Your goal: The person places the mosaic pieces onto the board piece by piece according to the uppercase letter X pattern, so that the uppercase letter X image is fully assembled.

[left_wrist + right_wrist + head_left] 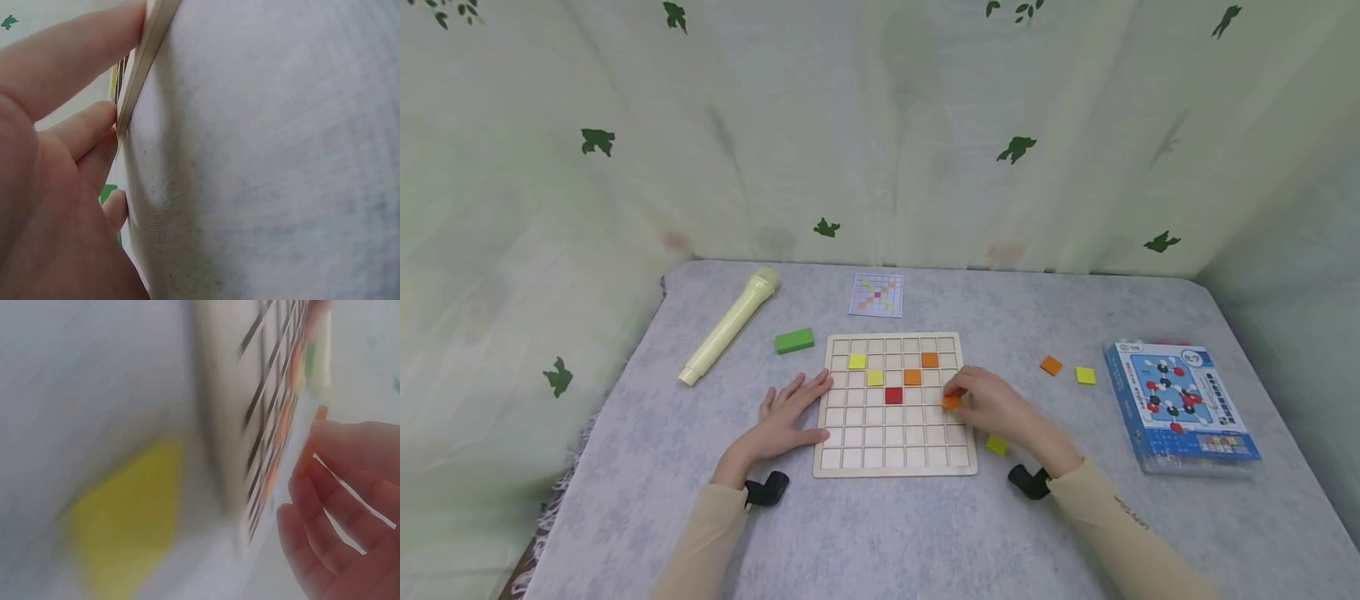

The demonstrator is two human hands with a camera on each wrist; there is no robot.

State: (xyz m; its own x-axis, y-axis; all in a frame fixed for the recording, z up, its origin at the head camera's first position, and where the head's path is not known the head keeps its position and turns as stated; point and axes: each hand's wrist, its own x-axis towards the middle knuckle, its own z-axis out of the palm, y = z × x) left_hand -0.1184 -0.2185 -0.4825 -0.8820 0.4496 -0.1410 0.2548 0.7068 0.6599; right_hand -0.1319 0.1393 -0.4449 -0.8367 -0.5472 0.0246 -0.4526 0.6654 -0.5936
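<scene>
A pale wooden grid board [895, 458] lies in the middle of the table. In its cells sit two yellow tiles [875, 378], a red tile [893, 395] and two orange tiles [912, 377], forming a V. My left hand [786, 421] rests at the board's left edge, fingers extended, with fingertips and thumb on the rim. Between thumb and fingers, my right hand [996, 404] pinches another orange tile [306, 456] over the right side of the grid. The right wrist view shows that tile tilted on edge, above the board's surface. Just under the right wrist lies a yellow tile [997, 444].
Behind the board is a pattern card [876, 295] with a coloured X. A green block [794, 341] and a cream microphone-shaped tube [730, 325] lie left. To the right are a loose orange tile [1051, 365], a yellow tile [1086, 376] and a blue molecule-kit box [1180, 408].
</scene>
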